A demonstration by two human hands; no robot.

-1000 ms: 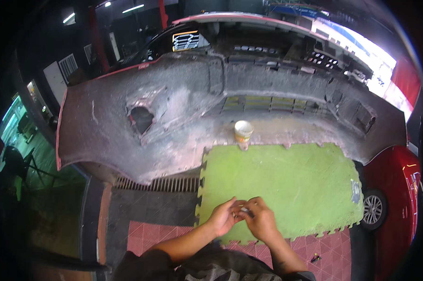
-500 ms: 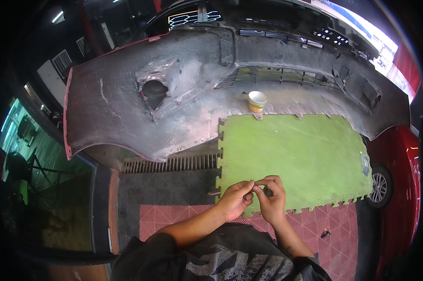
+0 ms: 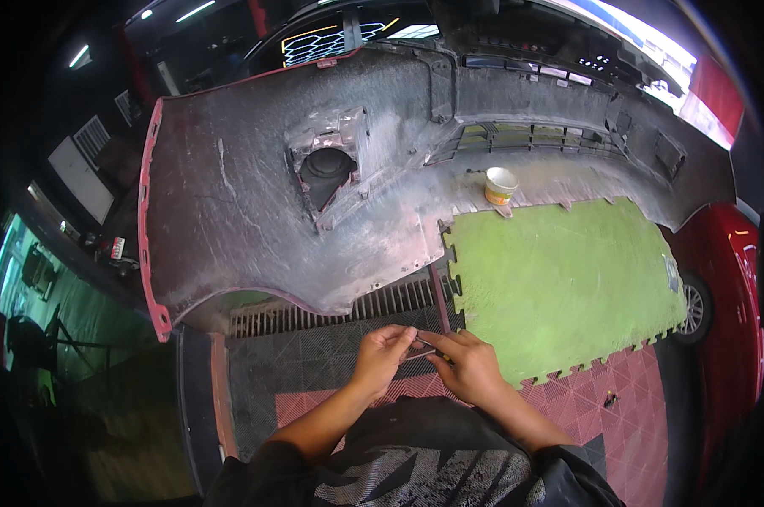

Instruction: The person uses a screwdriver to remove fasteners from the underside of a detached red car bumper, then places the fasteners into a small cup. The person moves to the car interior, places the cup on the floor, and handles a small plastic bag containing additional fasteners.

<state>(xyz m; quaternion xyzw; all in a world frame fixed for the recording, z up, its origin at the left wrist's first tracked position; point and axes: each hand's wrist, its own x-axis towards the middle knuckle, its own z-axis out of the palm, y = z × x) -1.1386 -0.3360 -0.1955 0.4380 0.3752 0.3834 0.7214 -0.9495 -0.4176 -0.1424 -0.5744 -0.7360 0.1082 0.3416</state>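
My left hand (image 3: pixel 380 358) and my right hand (image 3: pixel 468 365) meet close in front of my body, fingers bent and fingertips pinched. Between them is a small thin, dark strip-like piece (image 3: pixel 419 353), partly covered by the fingers; its kind is too small to make out. Beyond the hands rests a large car bumper (image 3: pixel 255 194), its scuffed grey inner face turned toward me and its edge red. A small white tub (image 3: pixel 500 188) with a yellow-orange band stands on the bumper's lower part, out of reach of both hands' fingers.
A green foam mat (image 3: pixel 568 287) with jigsaw edges lies right of my hands. Under me are red floor tiles (image 3: pixel 568 414), with a small dark object (image 3: pixel 610 398) on them. A metal grate (image 3: pixel 331 317) runs below the bumper. A red car (image 3: pixel 728 313) stands at right.
My view has turned, so the bumper, tub and mat sit farther right. My hands have drawn slightly apart, and the thin piece now shows between them.
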